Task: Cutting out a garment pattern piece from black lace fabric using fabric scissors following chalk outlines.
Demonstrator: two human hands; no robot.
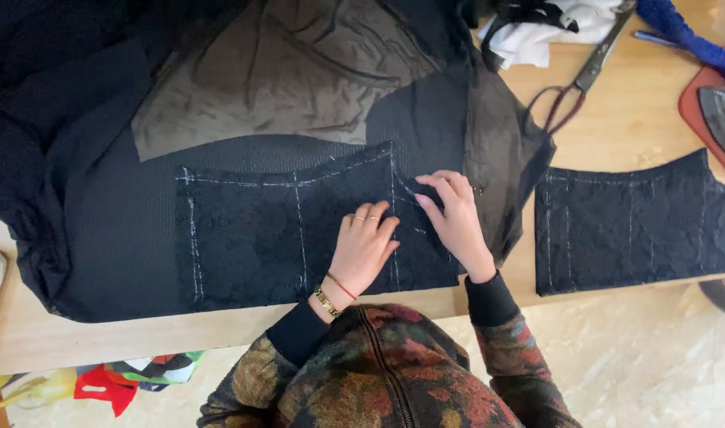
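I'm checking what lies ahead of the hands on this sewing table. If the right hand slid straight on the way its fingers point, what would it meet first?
The right hand points up-left across the chalk-marked dark fabric piece. Going on, it would probably cross that piece's upper edge first, then reach the brownish lining cloth.

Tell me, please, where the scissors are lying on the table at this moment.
In the head view, the scissors lie at the upper right of the wooden table, beside the white cloth and left of the iron, apart from both hands.

No packages, labels, signs or screens are visible in this view. The counter (616, 119) carries only fabric pieces and sewing tools, none bearing a printed tag or display.
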